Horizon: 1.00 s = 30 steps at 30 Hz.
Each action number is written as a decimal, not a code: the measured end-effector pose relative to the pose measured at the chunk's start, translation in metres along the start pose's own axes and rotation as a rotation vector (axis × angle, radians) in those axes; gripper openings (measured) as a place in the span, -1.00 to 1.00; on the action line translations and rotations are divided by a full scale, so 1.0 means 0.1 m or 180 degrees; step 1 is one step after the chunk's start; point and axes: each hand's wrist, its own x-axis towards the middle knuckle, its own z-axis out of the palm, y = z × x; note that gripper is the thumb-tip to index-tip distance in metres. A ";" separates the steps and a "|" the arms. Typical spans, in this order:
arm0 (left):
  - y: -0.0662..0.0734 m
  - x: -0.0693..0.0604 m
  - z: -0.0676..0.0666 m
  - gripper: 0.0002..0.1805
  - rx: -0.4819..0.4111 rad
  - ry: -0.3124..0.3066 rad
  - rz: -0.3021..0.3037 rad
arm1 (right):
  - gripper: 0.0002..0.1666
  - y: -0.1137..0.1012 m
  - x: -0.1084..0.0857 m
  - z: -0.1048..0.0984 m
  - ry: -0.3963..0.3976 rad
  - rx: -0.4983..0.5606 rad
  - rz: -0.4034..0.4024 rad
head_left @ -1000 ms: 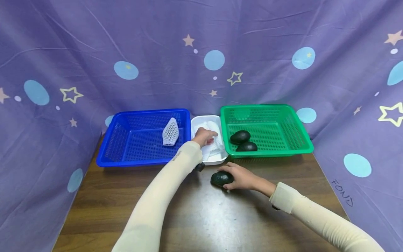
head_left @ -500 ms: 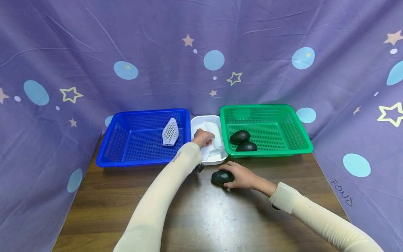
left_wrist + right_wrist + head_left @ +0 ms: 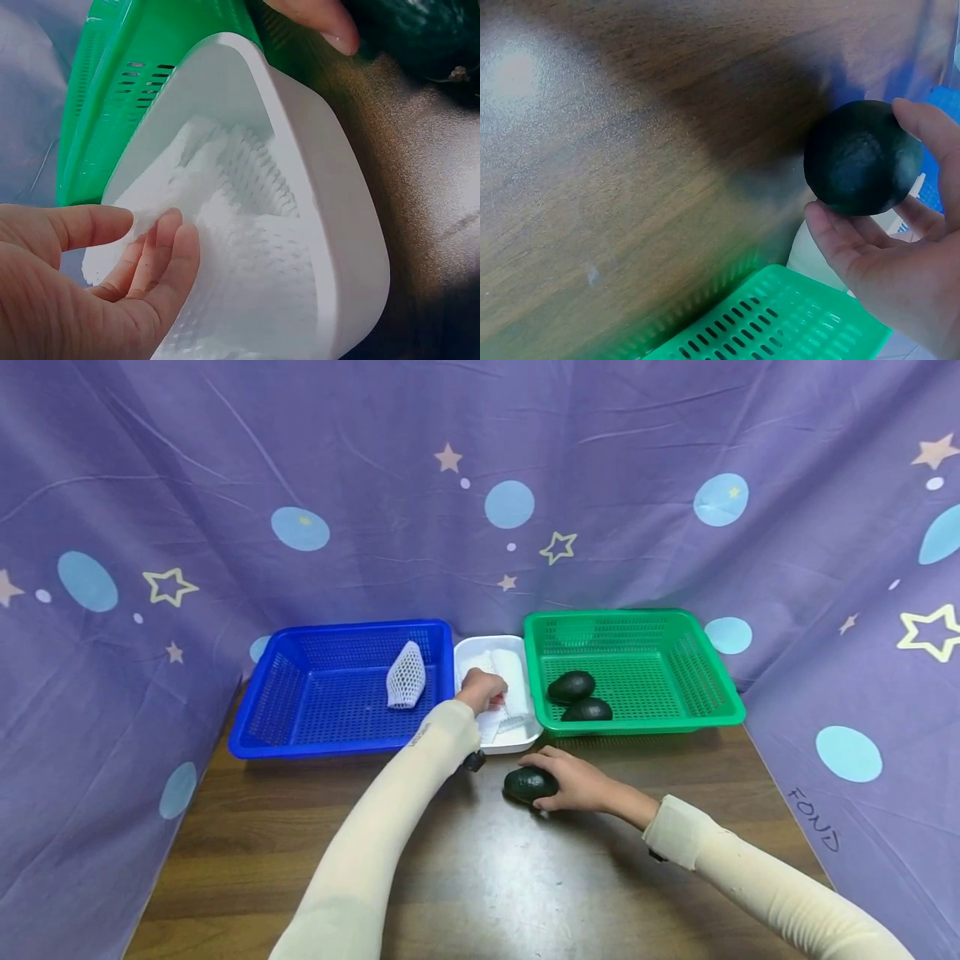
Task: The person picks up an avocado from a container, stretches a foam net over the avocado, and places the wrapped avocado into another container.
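Inside the white tray (image 3: 517,742), my left hand (image 3: 482,687) pinches at a white foam net (image 3: 247,176). In the left wrist view, the thumb and fingertips come close together with white netting between them; exactly how much they grip is hard to see. Several foam nets lie overlapped there. On the table in front of the tray, my right hand (image 3: 573,781) holds a dark green avocado (image 3: 529,784), thumb on the near side and fingers on the far side. The right wrist view shows this avocado (image 3: 862,159) end-on between thumb and fingers.
A green basket (image 3: 637,725) stands right of the tray with two avocados (image 3: 572,686) near its left front corner. Left of the tray, a blue basket (image 3: 330,746) holds one white net sleeve (image 3: 407,675). A purple curtain (image 3: 375,568) hangs behind the wooden table (image 3: 300,827).
My left index finger, stretched out earlier, has curled in, and the hand has drawn slightly left. The nets beneath have shifted a little. The right hand and its avocado stay nearly still.
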 end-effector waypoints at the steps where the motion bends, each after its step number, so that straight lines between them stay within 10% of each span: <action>1: 0.00 -0.01 -0.01 -0.59 0.0004 0.0009 0.0006 | -0.24 0.00 0.00 0.00 -0.0005 0.0006 -0.0002; 19: 0.08 -0.30 -0.26 -0.82 -0.0052 -0.0080 0.0443 | -0.24 -0.01 -0.02 0.00 0.0047 -0.0007 -0.0076; 30: 0.07 -0.53 -0.52 -0.72 -0.0349 -0.0509 0.0756 | -0.22 0.03 -0.03 0.02 0.0118 0.0012 -0.0021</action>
